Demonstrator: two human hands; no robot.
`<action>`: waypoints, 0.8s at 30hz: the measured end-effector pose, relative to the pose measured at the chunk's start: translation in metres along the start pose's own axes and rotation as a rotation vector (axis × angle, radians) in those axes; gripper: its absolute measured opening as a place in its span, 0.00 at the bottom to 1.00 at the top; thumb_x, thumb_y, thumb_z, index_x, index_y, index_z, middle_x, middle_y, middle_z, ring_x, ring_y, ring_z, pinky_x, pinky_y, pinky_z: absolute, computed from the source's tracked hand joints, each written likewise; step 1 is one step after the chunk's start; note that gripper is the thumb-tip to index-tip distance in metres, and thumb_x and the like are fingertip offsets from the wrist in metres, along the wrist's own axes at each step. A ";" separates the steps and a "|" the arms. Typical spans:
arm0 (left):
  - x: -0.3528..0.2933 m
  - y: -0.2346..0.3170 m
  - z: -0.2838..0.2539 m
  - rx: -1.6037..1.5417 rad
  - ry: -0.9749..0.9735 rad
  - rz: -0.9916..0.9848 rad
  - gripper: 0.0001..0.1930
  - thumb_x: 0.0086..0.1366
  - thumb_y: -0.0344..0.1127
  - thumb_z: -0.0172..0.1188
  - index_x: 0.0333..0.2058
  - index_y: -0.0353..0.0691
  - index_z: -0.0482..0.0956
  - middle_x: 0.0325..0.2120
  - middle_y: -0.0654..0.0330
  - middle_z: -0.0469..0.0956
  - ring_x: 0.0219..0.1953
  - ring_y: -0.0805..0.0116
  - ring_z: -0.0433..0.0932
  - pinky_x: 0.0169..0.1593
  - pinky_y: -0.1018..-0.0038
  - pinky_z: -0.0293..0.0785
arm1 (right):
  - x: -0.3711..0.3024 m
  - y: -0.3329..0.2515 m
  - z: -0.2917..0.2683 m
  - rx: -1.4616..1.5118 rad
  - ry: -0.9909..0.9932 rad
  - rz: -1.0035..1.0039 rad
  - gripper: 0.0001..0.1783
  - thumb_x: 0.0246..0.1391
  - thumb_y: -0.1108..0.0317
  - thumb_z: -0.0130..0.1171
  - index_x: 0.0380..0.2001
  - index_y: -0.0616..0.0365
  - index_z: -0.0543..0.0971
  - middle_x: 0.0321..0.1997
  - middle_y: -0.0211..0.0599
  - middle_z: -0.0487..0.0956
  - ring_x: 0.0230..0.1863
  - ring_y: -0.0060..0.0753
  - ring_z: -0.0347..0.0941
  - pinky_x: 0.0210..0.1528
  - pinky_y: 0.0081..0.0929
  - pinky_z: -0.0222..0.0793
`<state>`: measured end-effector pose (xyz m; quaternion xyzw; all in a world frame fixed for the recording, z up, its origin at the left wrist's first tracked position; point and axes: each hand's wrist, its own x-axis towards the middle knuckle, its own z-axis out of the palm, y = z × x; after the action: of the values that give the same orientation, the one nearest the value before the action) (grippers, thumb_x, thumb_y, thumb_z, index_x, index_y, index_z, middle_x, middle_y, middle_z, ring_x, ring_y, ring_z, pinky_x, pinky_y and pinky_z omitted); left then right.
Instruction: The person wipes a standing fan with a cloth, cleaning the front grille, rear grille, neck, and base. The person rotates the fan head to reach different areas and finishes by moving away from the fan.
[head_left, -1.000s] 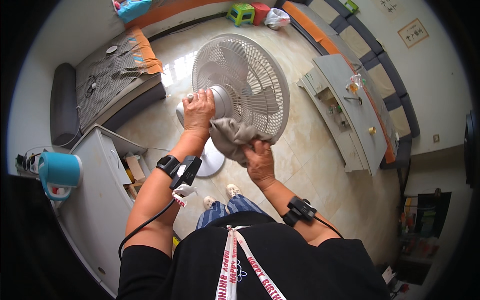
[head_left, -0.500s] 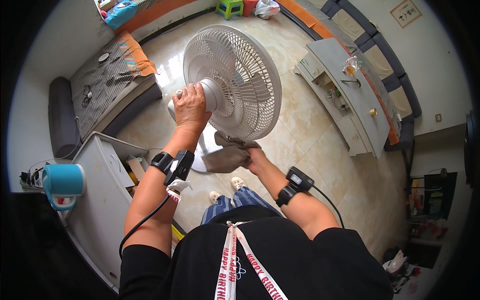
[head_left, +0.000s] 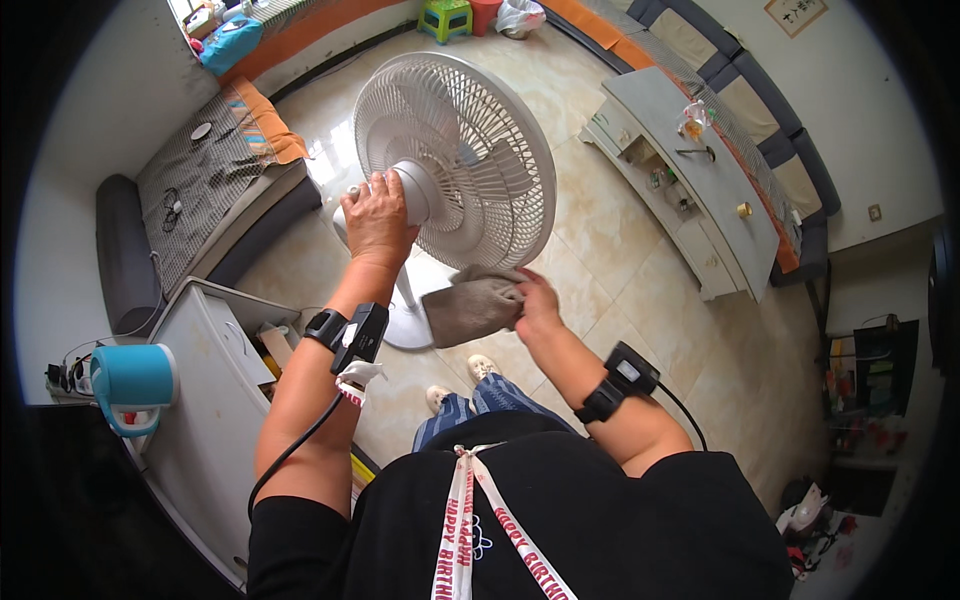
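A white standing fan (head_left: pixel 490 150) with a round plastic grille stands in front of me on the tiled floor. My left hand (head_left: pixel 380 215) is wrapped over the motor housing behind the grille. In my right hand (head_left: pixel 540 305) is a grey-brown cloth (head_left: pixel 470 308), gripped by its right side. The cloth hangs just below the lower rim of the grille, in front of the fan's pole and base (head_left: pixel 407 325). From this view I cannot tell whether the cloth touches the grille.
At left stands a cabinet (head_left: pixel 205 420) with a blue kettle (head_left: pixel 135 385) on it. Behind it is a daybed (head_left: pixel 200 190) with a checked cover. To the right are a grey-white coffee table (head_left: pixel 690 150) and a long sofa (head_left: pixel 770 130). A green stool (head_left: pixel 446 18) stands at the back.
My right hand has moved slightly right with the cloth, which now hangs flatter and wider. The left hand keeps its hold on the fan. The whole view has shifted a little.
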<state>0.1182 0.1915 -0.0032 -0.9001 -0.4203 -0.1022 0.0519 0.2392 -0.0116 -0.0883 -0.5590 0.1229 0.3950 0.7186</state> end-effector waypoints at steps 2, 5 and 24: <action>0.001 0.001 -0.002 0.005 0.030 0.000 0.45 0.38 0.48 0.75 0.56 0.43 0.65 0.51 0.58 0.71 0.52 0.61 0.71 0.54 0.61 0.63 | -0.010 -0.028 0.001 -0.151 -0.035 -0.214 0.23 0.46 0.82 0.45 0.49 0.63 0.70 0.46 0.46 0.75 0.46 0.39 0.73 0.52 0.32 0.70; 0.003 0.002 -0.004 -0.006 0.019 0.000 0.45 0.39 0.47 0.75 0.56 0.42 0.64 0.50 0.59 0.71 0.51 0.61 0.72 0.54 0.62 0.62 | -0.030 -0.062 0.007 -0.245 -0.134 -0.384 0.20 0.47 0.82 0.47 0.46 0.63 0.73 0.42 0.42 0.77 0.43 0.34 0.73 0.49 0.30 0.71; 0.005 0.002 0.002 -0.004 0.036 -0.034 0.44 0.37 0.47 0.74 0.56 0.43 0.66 0.48 0.59 0.71 0.50 0.61 0.71 0.53 0.57 0.64 | 0.007 -0.032 -0.016 -0.699 -0.176 -0.966 0.30 0.49 0.79 0.49 0.58 0.63 0.59 0.58 0.55 0.63 0.61 0.56 0.58 0.63 0.35 0.54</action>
<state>0.1234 0.1939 -0.0039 -0.8910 -0.4343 -0.1200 0.0561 0.2709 -0.0250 -0.0760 -0.7199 -0.3421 0.0855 0.5979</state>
